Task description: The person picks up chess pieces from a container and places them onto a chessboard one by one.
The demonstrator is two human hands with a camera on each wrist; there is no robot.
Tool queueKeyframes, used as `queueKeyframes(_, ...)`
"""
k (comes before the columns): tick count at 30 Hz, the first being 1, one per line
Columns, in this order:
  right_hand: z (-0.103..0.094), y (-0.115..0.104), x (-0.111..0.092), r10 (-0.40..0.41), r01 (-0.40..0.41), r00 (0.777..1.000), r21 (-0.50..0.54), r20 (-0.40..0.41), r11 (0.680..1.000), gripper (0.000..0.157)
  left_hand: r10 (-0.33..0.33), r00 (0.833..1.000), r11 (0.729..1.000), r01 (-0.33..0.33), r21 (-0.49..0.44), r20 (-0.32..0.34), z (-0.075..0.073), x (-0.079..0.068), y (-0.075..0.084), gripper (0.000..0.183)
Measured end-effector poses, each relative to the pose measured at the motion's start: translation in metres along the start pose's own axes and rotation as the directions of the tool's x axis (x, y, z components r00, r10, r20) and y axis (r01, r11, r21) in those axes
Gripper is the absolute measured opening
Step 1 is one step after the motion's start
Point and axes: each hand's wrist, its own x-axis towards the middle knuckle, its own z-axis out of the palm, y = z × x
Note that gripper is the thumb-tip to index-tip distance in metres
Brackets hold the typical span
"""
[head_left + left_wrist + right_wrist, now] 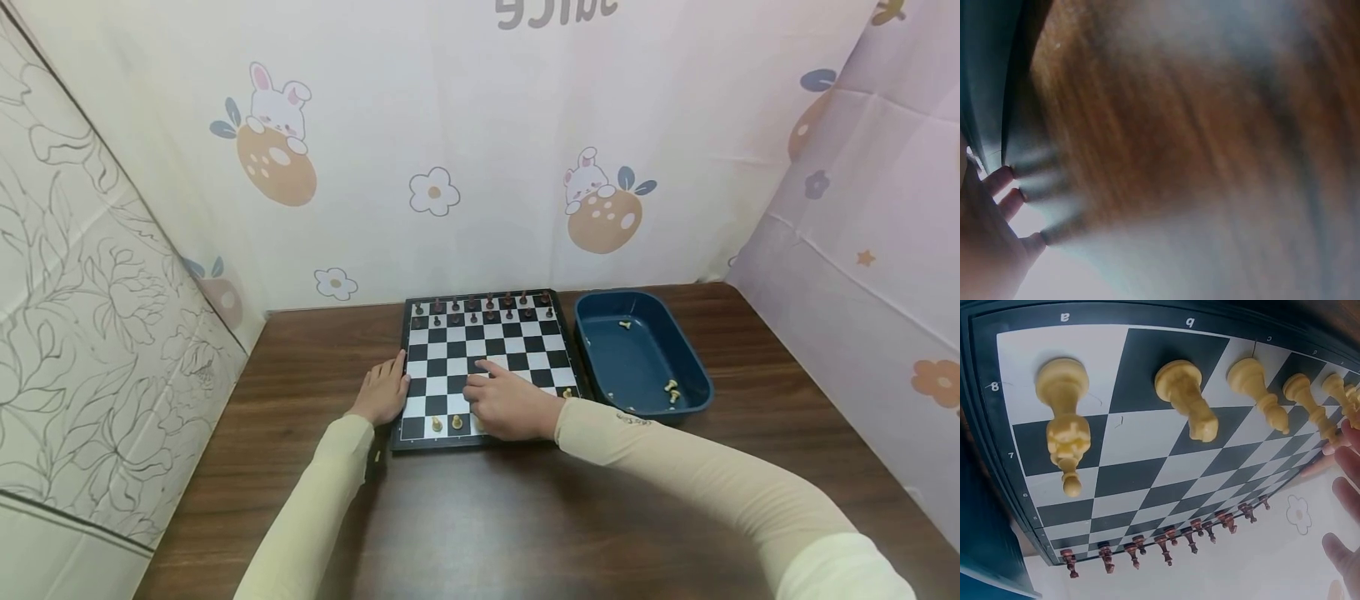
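A black-and-white chessboard [433,367] lies on the table, with dark red-brown chess pieces [491,316] in two rows at its far side. My left hand [382,392] rests at the board's left edge, fingers straight. Above the near rows is my right hand [513,406], index finger stretched forward and the others loosely bent. Pale yellow chess pieces stand along the near row, among them a knight [1188,400] and a corner piece [1063,387]. In the right wrist view, spread fingertips [1344,490] show close to the farther pale pieces. The right palm is hidden.
Right of the board stands a blue tray [701,398] with several pale pieces [672,390] lying in it. A small pale object [377,456] is on the wooden table [450,525] near the left wrist. A patterned wall cloth [480,242] hangs behind the table.
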Motion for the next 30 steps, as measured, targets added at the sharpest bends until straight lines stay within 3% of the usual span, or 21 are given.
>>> queueKeyframes(6,0.002,0.000,0.000,0.003,-0.003,1.000,0.011,0.001,1.000,0.017,0.000,1.000,1.000,0.000,-0.010,-0.001,0.003,0.000,0.000,0.056)
queueKeyframes(12,-0.006,0.005,-0.007,0.066,-0.065,0.998,0.048,-0.021,0.997,0.016,0.003,1.000,1.000,-0.003,-0.019,0.004,0.005,0.001,0.001,0.056)
queueKeyframes(19,-0.020,0.037,-0.031,0.157,-0.156,0.986,0.019,-0.059,0.988,0.013,0.005,1.000,1.000,-0.005,-0.008,0.001,0.005,0.001,-0.001,0.056)
queueKeyframes(25,-0.025,0.066,-0.059,0.219,-0.219,0.976,-0.029,-0.012,0.975,0.015,-0.006,1.000,1.000,0.006,-0.007,0.003,0.001,-0.002,-0.003,0.057)
queueKeyframes(30,-0.020,0.087,-0.080,0.315,-0.313,0.949,-0.053,0.019,0.948,0.013,-0.005,1.000,1.000,0.005,-0.002,0.010,0.001,0.000,-0.003,0.057)
